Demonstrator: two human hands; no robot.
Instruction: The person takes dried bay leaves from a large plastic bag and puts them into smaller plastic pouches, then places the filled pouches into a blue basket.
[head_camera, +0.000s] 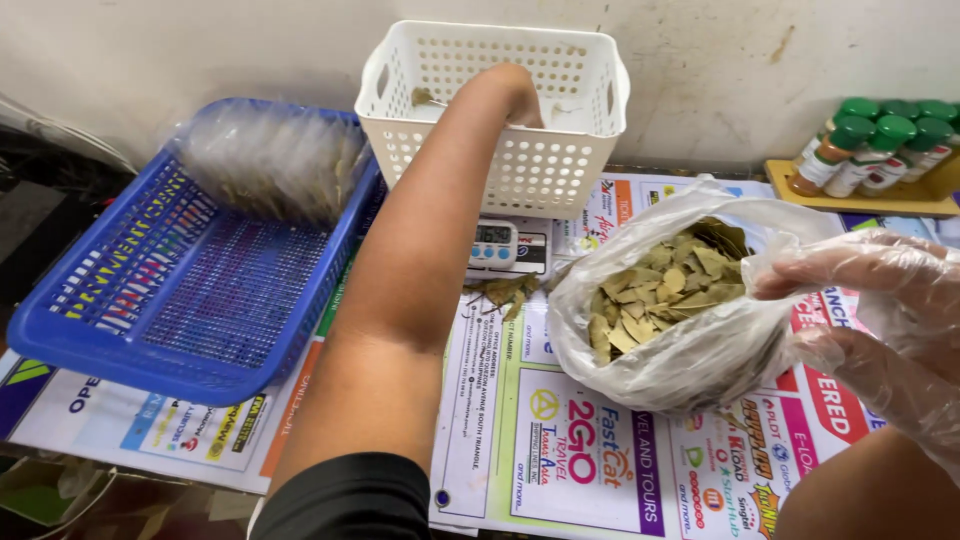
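Head view: gloved right hand (880, 320) gripping leaf bag (690, 310)

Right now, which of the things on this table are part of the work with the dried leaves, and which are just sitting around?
In use:
left hand, reaching into the white basket
right hand, gloved, holding the clear bag of dried leaves
small digital scale under the basket

Lying about:
blue tray
packets in clear plastic in that tray
green-capped spice bottles

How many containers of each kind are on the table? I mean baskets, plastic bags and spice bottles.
Baskets: 2, white basket and blue basket
Bags: 2, bag of dried leaves, a bag in the blue basket
Spice bottles: at least 6, some hidden
Total: at least 10
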